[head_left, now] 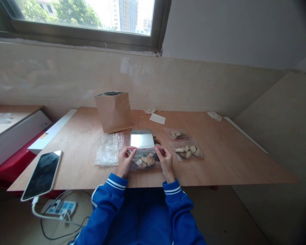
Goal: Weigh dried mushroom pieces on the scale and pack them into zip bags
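Note:
Between my two hands is a clear zip bag (144, 166) with a red-edged top and several brown, dried-looking pieces inside. My left hand (125, 160) pinches the left end of its top strip, and my right hand (165, 162) pinches the right end. Just behind the bag lies a flat silver device like a small scale (142, 137), its front edge covered by the bag. To the left of my left hand rests a pile of clear zip bags (107, 149). Right of my right hand lie a zip bag of pale pieces (188, 149) and, behind it, another filled zip bag (176, 134).
A brown paper pouch (114, 112) stands with its top open at the back left. A white card (157, 118) and crumpled tissues (214, 116) lie farther back. A phone (42, 175) on a charging cable overhangs the left front edge, above a power strip (60, 207).

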Demonstrator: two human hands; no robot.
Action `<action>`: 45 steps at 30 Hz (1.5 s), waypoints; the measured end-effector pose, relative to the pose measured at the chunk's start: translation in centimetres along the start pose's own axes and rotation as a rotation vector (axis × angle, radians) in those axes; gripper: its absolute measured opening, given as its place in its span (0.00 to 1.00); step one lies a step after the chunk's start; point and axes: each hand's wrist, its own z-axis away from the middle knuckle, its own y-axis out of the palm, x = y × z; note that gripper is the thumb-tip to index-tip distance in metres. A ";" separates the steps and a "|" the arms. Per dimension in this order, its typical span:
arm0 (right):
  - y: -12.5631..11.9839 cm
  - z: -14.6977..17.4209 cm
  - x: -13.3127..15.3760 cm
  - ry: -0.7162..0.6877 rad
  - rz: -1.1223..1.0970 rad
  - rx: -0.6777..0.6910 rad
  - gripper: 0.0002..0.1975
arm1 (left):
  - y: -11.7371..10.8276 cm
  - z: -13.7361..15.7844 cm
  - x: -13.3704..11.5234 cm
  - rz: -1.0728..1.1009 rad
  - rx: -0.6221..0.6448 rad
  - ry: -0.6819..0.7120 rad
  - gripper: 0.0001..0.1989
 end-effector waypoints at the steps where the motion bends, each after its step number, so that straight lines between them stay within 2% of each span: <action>1: 0.0 0.0 0.2 0.005 0.005 0.024 0.15 | 0.0 0.0 0.0 0.003 0.001 -0.001 0.15; 6: 0.0 0.1 0.5 0.004 0.008 0.080 0.14 | 0.0 0.0 0.2 0.031 -0.009 -0.011 0.15; 14: -0.1 0.0 -0.3 -0.020 0.048 -0.010 0.15 | 0.0 0.0 0.2 0.069 0.042 -0.004 0.13; 18: -0.1 0.0 -0.5 -0.028 0.035 -0.006 0.15 | 0.1 0.0 0.0 0.107 0.014 -0.012 0.13; 31: -0.2 -0.2 -0.5 -0.074 0.128 -0.040 0.13 | 0.1 0.1 -0.2 0.121 -0.050 0.006 0.20; 35: -0.2 -0.1 -0.2 -0.038 0.089 -0.044 0.14 | 0.1 0.1 -0.3 0.180 -0.010 -0.027 0.22; 39: -0.3 0.0 0.0 -0.007 0.048 -0.032 0.15 | 0.2 0.1 -0.6 0.215 0.060 -0.060 0.19; 45: -0.3 0.2 0.2 0.073 -0.037 0.095 0.15 | 0.3 0.3 -0.6 0.211 0.122 -0.075 0.13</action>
